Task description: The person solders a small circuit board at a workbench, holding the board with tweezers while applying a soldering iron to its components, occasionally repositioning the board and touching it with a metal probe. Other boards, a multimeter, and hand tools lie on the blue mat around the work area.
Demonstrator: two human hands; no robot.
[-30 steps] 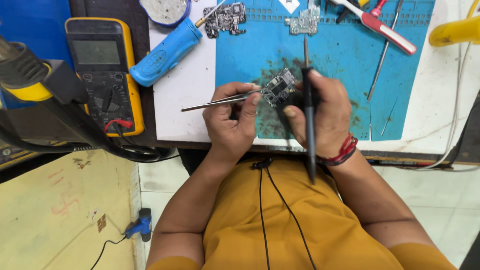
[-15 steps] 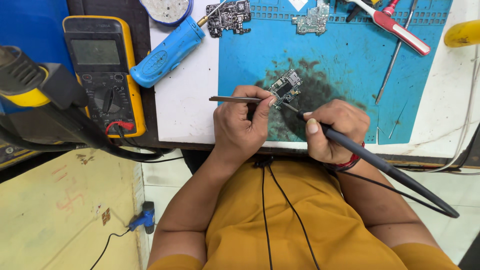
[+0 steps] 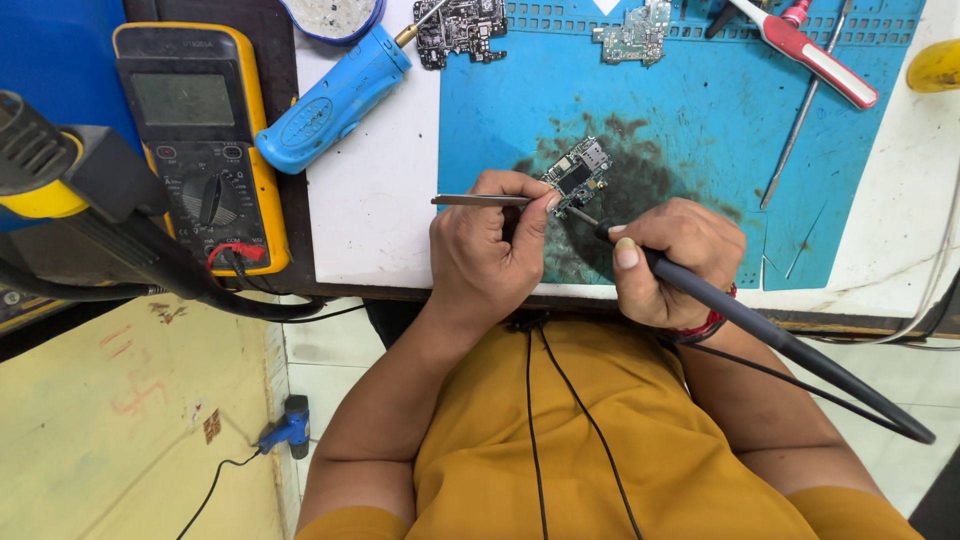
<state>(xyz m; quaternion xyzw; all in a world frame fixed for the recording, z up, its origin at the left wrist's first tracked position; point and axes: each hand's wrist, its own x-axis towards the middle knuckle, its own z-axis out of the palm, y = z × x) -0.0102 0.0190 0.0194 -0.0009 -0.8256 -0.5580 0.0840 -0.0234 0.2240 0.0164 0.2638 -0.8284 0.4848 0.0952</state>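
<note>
1. The left hand (image 3: pixel 495 250) grips tweezers (image 3: pixel 480 200), pinning the small circuit board (image 3: pixel 576 176) on the blue mat (image 3: pixel 700 130), near its near edge.
2. The right hand (image 3: pixel 675 262) is closed around the soldering iron (image 3: pixel 740 320), tip at the board.
3. Soldering appears under way, not finished.

A yellow multimeter (image 3: pixel 200 150) lies at the left on a dark strip, its red plug (image 3: pixel 238 253) at the lower edge. Beside it a blue handheld tool (image 3: pixel 335 95) lies slanted on the white table (image 3: pixel 370 220). Two loose circuit boards (image 3: pixel 460 28) sit at the top of the blue mat (image 3: pixel 700 110), near a red-and-white handled tool (image 3: pixel 815 55)
</note>
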